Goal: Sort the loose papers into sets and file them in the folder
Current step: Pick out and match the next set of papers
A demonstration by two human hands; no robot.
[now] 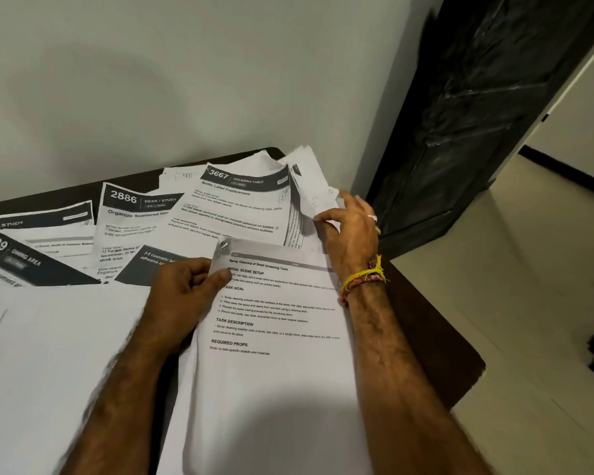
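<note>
Loose printed papers cover a dark table (425,323). My left hand (182,296) pinches the top left corner of a stapled sheet headed "Spray Cleaning of Small Grooming Tools" (275,337), which lies in front of me. My right hand (350,231), with a yellow and red thread band at the wrist, grips the edge of a crumpled white sheet (312,186) at the far right of the pile. Sheets numbered 3667 (240,204), 2886 (131,217) and 2939 (11,255) lie fanned behind. No folder is visible.
A large blank white sheet (55,354) lies at the front left. The table stands against a pale wall (185,80). A dark door (477,114) stands at the right, with light floor (528,303) beyond the table's right edge.
</note>
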